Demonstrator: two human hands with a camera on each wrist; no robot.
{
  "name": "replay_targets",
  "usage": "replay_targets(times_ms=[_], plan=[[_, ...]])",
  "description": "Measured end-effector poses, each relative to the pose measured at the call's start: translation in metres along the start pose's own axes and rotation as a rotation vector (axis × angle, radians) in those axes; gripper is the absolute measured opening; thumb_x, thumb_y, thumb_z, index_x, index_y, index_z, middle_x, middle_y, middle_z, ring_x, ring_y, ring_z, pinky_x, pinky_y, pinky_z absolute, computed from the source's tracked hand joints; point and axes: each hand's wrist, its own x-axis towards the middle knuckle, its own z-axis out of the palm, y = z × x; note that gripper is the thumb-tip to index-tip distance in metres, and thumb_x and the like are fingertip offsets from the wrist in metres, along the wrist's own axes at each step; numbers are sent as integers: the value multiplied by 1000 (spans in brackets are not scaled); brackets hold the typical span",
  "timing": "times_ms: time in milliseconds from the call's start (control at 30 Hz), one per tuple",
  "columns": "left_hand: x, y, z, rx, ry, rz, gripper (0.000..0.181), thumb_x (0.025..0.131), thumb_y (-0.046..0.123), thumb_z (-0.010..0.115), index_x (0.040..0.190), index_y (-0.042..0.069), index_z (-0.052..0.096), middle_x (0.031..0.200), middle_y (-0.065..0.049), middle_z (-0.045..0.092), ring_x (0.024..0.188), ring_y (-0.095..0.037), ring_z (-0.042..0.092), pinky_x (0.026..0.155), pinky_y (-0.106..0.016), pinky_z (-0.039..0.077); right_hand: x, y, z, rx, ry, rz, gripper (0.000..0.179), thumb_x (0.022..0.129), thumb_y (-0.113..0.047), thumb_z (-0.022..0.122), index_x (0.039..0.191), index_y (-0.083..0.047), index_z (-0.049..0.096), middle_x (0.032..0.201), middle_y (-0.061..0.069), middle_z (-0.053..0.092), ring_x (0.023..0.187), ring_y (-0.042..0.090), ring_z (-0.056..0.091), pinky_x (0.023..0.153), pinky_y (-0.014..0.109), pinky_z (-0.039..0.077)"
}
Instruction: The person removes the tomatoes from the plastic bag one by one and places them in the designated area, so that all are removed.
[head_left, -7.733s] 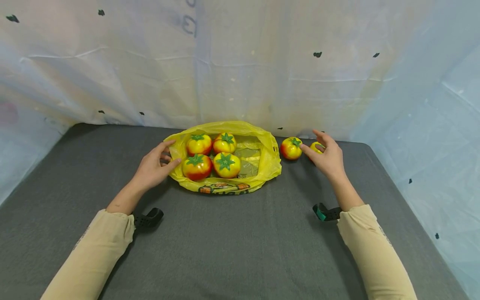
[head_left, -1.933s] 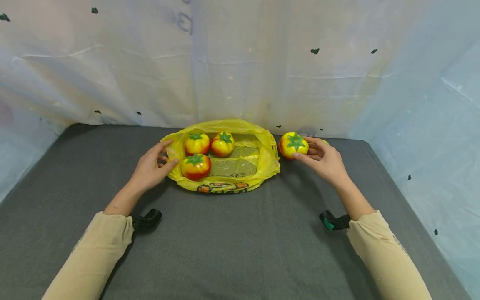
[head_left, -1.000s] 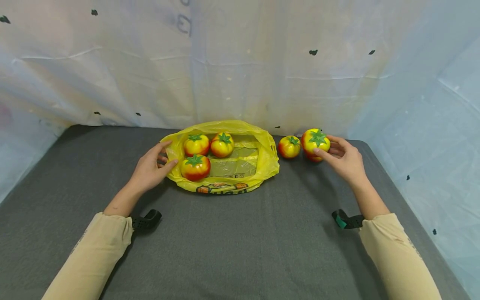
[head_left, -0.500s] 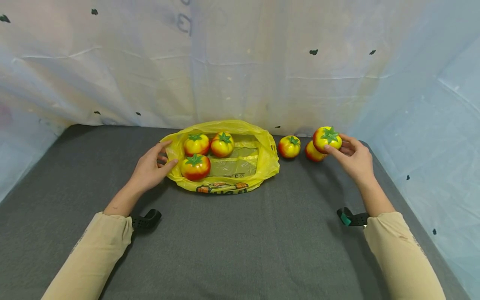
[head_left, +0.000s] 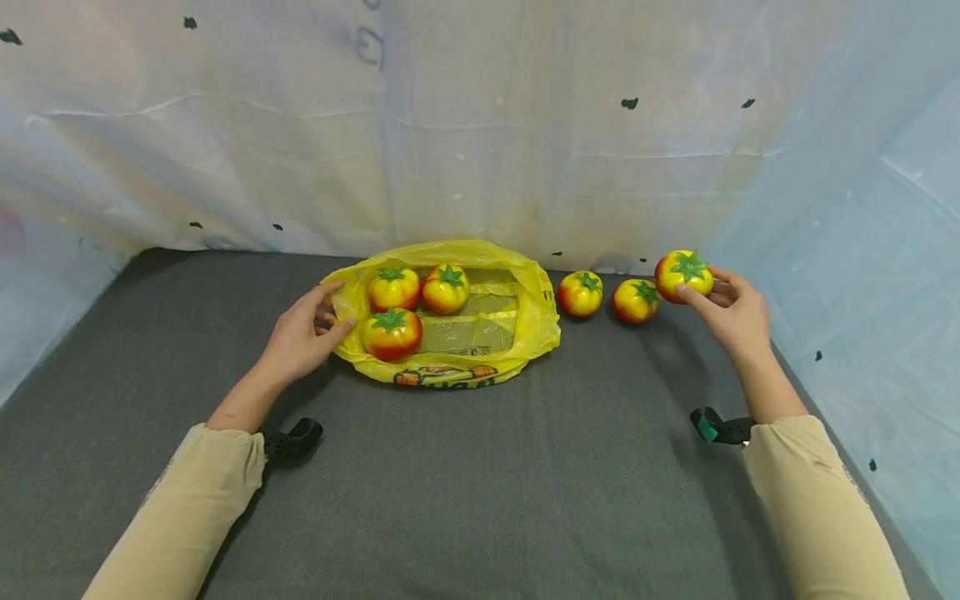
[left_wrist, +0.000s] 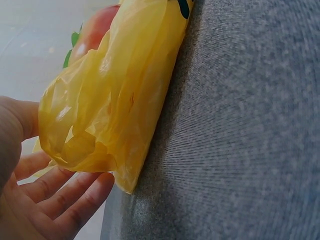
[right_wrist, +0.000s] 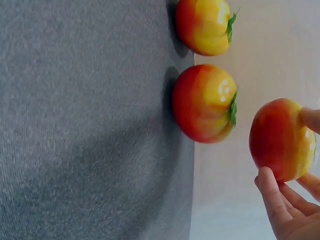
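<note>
A yellow plastic bag (head_left: 540, 329) lies with its mouth spread open, three red-and-yellow toy tomatoes (head_left: 393, 335) in its left part. My left hand (head_left: 300, 333) holds the bag's left edge between thumb and fingers; in the left wrist view the fingers (left_wrist: 75, 200) reach behind the crumpled plastic. My right hand (head_left: 735, 317) grips another toy tomato (head_left: 681, 275), thumb on one side and fingers on the other. That tomato is raised above the table, green leaf upward, to the right of two tomatoes standing in a row, the nearer one (head_left: 634, 302) close beside it.
The other tomato of the row (head_left: 580, 294) stands just right of the bag. Dark grey cloth covers the table (head_left: 480, 483). Pale sheeting (head_left: 480, 150) hangs along the back edge, and bluish sheeting (head_left: 885, 292) rises at the right.
One tomato from the bag's front right is now in my right hand, which has carried it rightward past the two standing tomatoes. My left hand has stayed at the bag's edge.
</note>
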Motion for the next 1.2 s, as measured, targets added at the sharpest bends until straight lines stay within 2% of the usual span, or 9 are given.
replay_targets(times_ms=[167, 367, 533, 633, 767, 933, 1200], plan=[[0, 0, 0, 0, -3, -5, 59, 97, 20, 56, 148, 1, 32, 121, -24, 44, 101, -37, 55, 82, -53, 51, 4, 8, 0, 12, 33, 34, 83, 87, -57, 58, 151, -11, 32, 145, 20, 43, 129, 37, 48, 77, 20, 43], [0, 0, 1, 6, -8, -10, 59, 97, 21, 56, 148, 1, 32, 122, -25, 44, 101, -37, 55, 82, -53, 51, 7, 17, 1, 34, 59, 96, 81, 88, -56, 57, 152, -12, 30, 146, 19, 42, 131, 34, 46, 82, 24, 46], [-1, 1, 0, 10, -10, -11, 59, 98, 23, 55, 148, 1, 32, 122, -26, 45, 100, -37, 55, 81, -52, 51, 9, 27, 6, 43, 81, 133, 79, 89, -52, 56, 151, -11, 30, 146, 19, 42, 130, 34, 46, 80, 20, 45], [-1, 1, 0, 11, -12, -13, 59, 98, 23, 55, 148, 1, 32, 123, -26, 45, 100, -37, 55, 81, -53, 51, 11, 33, 8, 48, 89, 153, 78, 90, -50, 56, 151, -11, 30, 146, 19, 41, 131, 35, 45, 90, 32, 48], [0, 1, 0, 12, -12, -13, 59, 98, 22, 55, 148, 1, 31, 123, -27, 46, 101, -38, 55, 82, -53, 51, 14, 40, 11, 35, 92, 173, 78, 91, -50, 55, 152, -9, 28, 147, 20, 39, 132, 35, 44, 101, 45, 45], [0, 1, 0, 13, -8, -18, 59, 98, 21, 55, 148, 0, 31, 124, -27, 47, 102, -39, 56, 82, -53, 51, 18, 46, 14, -14, 77, 165, 78, 91, -51, 53, 151, -7, 28, 145, 23, 42, 129, 37, 46, 96, 44, 45], [-1, 2, 0, -1, -14, -22, 59, 98, 21, 55, 148, 1, 31, 125, -27, 45, 103, -38, 55, 84, -53, 50, 23, 54, 15, -83, 14, 186, 80, 93, -51, 48, 151, 0, 25, 142, 31, 40, 124, 44, 44, 99, 52, 42]])
